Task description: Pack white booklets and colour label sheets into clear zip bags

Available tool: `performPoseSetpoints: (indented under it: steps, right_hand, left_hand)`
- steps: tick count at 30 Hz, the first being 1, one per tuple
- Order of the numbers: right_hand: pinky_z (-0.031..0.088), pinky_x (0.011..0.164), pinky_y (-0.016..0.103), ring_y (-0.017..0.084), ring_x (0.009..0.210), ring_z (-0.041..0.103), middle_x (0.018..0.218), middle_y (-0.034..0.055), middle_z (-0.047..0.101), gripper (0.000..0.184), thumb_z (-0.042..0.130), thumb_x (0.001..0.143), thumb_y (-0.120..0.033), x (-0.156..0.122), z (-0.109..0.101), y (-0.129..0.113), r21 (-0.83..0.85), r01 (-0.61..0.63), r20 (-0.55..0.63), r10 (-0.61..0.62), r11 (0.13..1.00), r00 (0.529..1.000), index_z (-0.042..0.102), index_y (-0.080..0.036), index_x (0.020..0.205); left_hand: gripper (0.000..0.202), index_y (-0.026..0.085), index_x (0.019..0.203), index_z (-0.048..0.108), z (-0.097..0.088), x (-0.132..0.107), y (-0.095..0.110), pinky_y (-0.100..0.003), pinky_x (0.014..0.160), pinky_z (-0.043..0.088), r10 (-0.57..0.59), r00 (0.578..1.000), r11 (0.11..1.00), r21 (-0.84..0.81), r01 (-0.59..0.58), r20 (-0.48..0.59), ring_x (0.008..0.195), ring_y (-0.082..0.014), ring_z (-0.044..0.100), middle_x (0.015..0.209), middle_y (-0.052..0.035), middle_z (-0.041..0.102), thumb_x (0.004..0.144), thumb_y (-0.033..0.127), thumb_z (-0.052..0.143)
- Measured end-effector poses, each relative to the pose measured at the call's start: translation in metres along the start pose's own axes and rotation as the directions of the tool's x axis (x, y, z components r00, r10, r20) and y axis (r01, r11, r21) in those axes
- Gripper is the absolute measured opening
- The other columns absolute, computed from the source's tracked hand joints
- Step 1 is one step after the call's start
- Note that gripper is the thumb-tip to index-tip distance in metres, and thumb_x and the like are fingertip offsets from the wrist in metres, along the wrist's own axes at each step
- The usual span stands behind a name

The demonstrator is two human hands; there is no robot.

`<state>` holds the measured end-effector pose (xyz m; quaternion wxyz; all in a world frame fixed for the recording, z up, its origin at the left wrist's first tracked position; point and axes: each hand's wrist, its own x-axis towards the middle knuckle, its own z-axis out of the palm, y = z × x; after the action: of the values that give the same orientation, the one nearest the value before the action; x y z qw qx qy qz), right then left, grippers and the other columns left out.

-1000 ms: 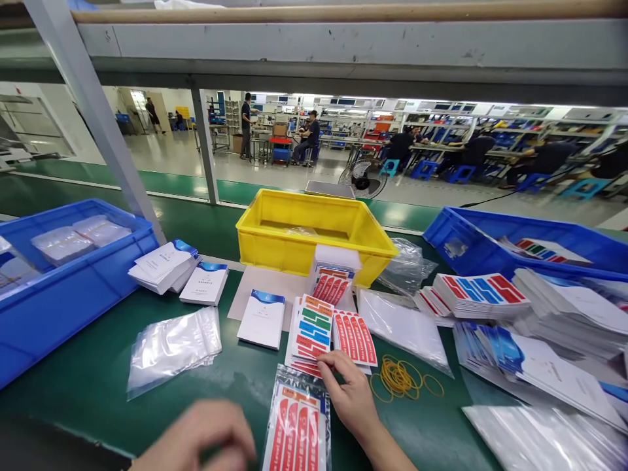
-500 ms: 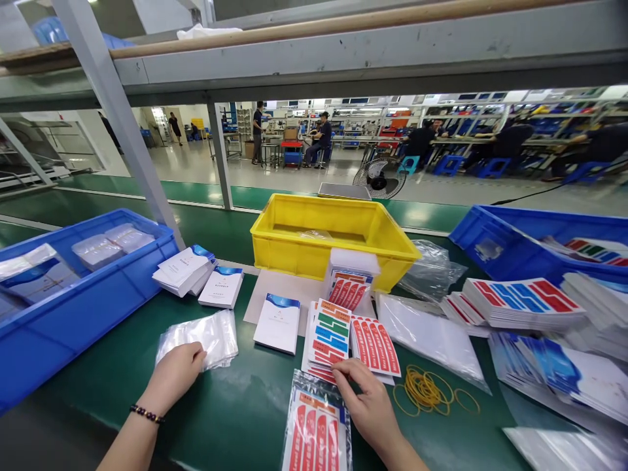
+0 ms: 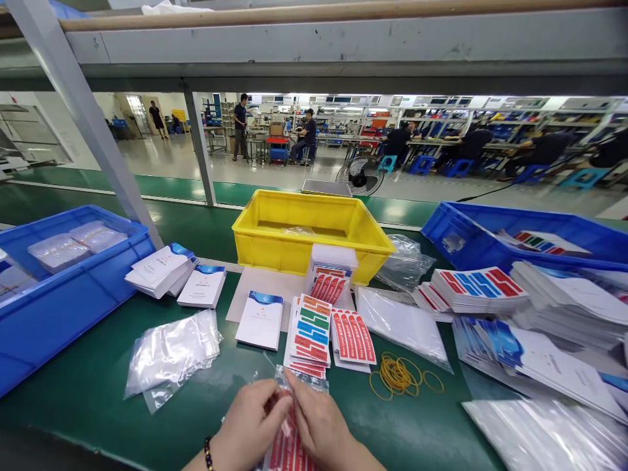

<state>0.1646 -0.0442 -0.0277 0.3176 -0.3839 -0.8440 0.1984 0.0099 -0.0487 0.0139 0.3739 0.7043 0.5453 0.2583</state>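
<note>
My left hand (image 3: 255,413) and my right hand (image 3: 320,418) meet at the front middle of the green table. Beneath them lies a clear plastic bag (image 3: 290,451) with red-striped sticker sheets in it. The left fingers are curled and closed on clear plastic; their tips are partly hidden. My right hand's fingers are closed together over the bag's upper part, the thumb side against the left hand. Just beyond are a stack of coloured sticker sheets (image 3: 312,330) and red sticker sheets (image 3: 353,337). A white booklet with a blue top (image 3: 260,320) lies to their left.
Loose clear bags (image 3: 174,353) lie at left, near booklet stacks (image 3: 161,269). A yellow bin (image 3: 309,252) stands behind; blue bins (image 3: 73,301) flank the table. Yellow rubber bands (image 3: 398,377), sticker stacks (image 3: 481,292) and booklets (image 3: 549,373) are at right. Overhead runs a shelf beam (image 3: 314,46).
My left hand has left the loose clear bags and moved right to the bag with stickers. My right hand has come off the coloured sheets and down to it. The view has shifted right.
</note>
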Motion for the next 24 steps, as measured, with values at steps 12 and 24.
performPoseSetpoints:
  steps: [12, 24]
  right_hand:
    - [0.044, 0.062, 0.025, 0.017, 0.069, 0.056, 0.075, 0.0044, 0.06, 0.012, 0.054, 0.074, -0.024, 0.014, -0.023, -0.016, 0.169, -0.236, 0.075, 0.226, 0.957, 0.971, 0.058, -0.018, 0.084]
    - [0.026, 0.05, 0.025, 0.012, 0.052, 0.041, 0.054, 0.0002, 0.046, 0.025, 0.037, 0.078, -0.017, 0.012, -0.015, 0.003, -0.127, -0.238, -0.09, 0.228, 0.963, 0.969, 0.036, -0.019, 0.053]
  left_hand:
    - [0.03, 0.017, 0.053, 0.047, 0.009, 0.013, 0.0, -0.022, 0.052, 0.035, -0.189, 0.981, 0.859, -0.479, 0.18, 0.028, 0.051, -0.0109, 0.043, 0.051, 0.0033, 0.047, 0.073, 0.038, 0.054]
    - [0.035, 0.019, 0.048, 0.033, 0.02, 0.01, -0.006, -0.024, 0.051, 0.027, -0.077, 0.994, 0.974, -0.206, 0.092, 0.076, 0.05, -0.0107, 0.036, 0.05, 0.0033, 0.039, 0.079, 0.033, 0.039]
